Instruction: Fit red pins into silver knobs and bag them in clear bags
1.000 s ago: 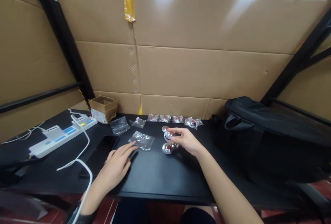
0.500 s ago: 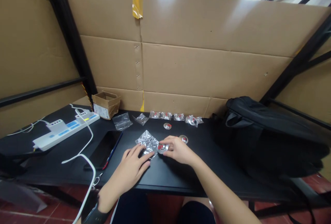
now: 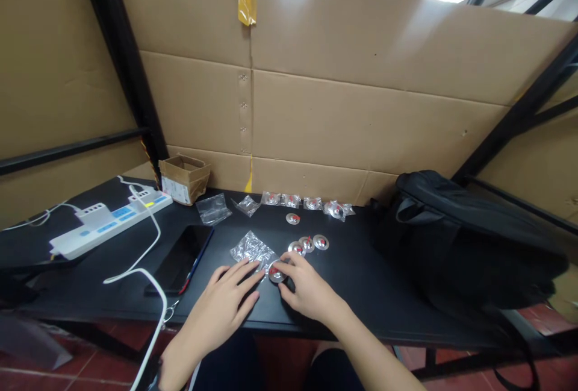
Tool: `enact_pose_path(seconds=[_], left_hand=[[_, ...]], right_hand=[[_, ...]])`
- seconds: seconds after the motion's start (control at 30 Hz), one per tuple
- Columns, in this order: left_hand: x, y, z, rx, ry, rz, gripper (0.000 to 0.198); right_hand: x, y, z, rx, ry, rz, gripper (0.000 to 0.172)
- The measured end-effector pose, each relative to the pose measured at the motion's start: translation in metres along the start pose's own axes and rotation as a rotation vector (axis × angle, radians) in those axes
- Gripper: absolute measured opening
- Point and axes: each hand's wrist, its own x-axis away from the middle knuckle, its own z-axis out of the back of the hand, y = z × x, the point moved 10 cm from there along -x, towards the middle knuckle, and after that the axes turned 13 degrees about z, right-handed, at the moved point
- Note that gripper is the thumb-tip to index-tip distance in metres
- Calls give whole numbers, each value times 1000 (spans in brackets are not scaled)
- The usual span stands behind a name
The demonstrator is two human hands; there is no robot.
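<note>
Clamped in the grip of the right hand (image 3: 309,291), a silver disc (image 3: 276,276) sits at the lower centre of the frame, part of its rim covered. The left hand (image 3: 220,303) lies flat, fingers slightly apart, hiding the near edge of a crinkled clear bag (image 3: 250,247). Whether disc and bag touch is unclear. The right forearm (image 3: 372,343) is cut off at the bottom edge.

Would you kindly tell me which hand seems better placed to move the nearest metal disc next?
Probably the right hand: it holds the nearest metal disc, whereas the left hand rests against the clear plastic bag.
</note>
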Motion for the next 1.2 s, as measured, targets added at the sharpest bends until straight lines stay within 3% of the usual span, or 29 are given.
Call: enact_pose_path(seconds=[0.27,0.43,0.7,0.87,1.07,1.2], left_hand=[[0,-1,1,24,18,6,48],[0,-1,4,36,14,23,46],[-14,-17,12,84,79,199,29],[-19,-23,13,119,-41,130,28],[14,-19,9,165,-193,-7,53],[30,-4,3,202,-234,-35,26]], right_hand=[[-5,10,3,16,65,-9,24],[-7,6,-1,163,63,66,24],[-6,-6,13,419,142,155,19],[12,0,46,310,277,93,18],[45,17,70,149,367,-37,16],[59,24,78,108,396,-89,17]])
